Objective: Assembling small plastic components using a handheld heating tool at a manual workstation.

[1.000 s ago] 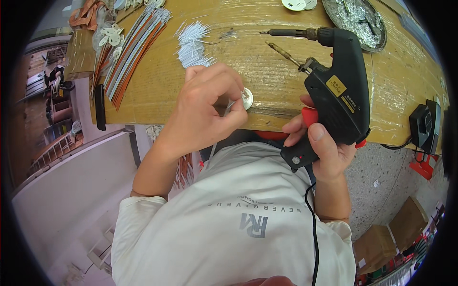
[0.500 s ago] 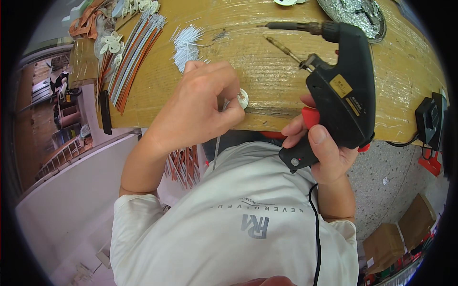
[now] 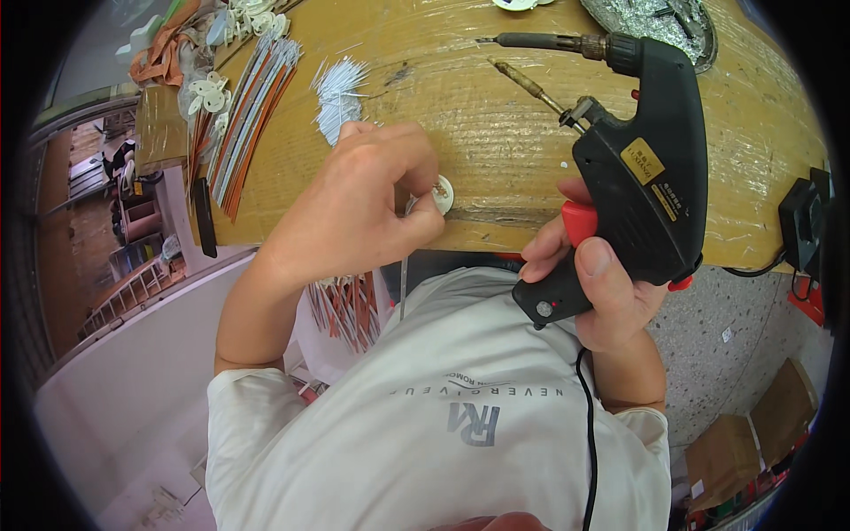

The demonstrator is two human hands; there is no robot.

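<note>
My left hand [image 3: 367, 199] is closed in a pinch over the table's near edge. A thin grey wire [image 3: 404, 288] runs from between its thumb and forefinger down toward my shirt. At those fingertips lies a small white disc [image 3: 444, 194] with coppery spots on its face; my fingers partly cover it. My right hand [image 3: 611, 283] grips a black soldering gun [image 3: 642, 168] by its handle, fingers near the red trigger [image 3: 579, 223]. The gun's hot tip [image 3: 487, 40] and a brass feed tube [image 3: 522, 80] point left, held above the table and apart from the disc.
Thin white wires [image 3: 339, 97] lie in a pile beyond my left hand. Grey and orange wire bundles [image 3: 252, 124] with white discs [image 3: 209, 92] lie farther left. A metal tray [image 3: 651, 26] of silvery bits stands at the far right. The gun's black cord [image 3: 588, 425] hangs over my shirt.
The view has shifted slightly. Both hands keep their holds; the white disc still sits at my left fingertips, and the soldering gun stays raised at about the same place.
</note>
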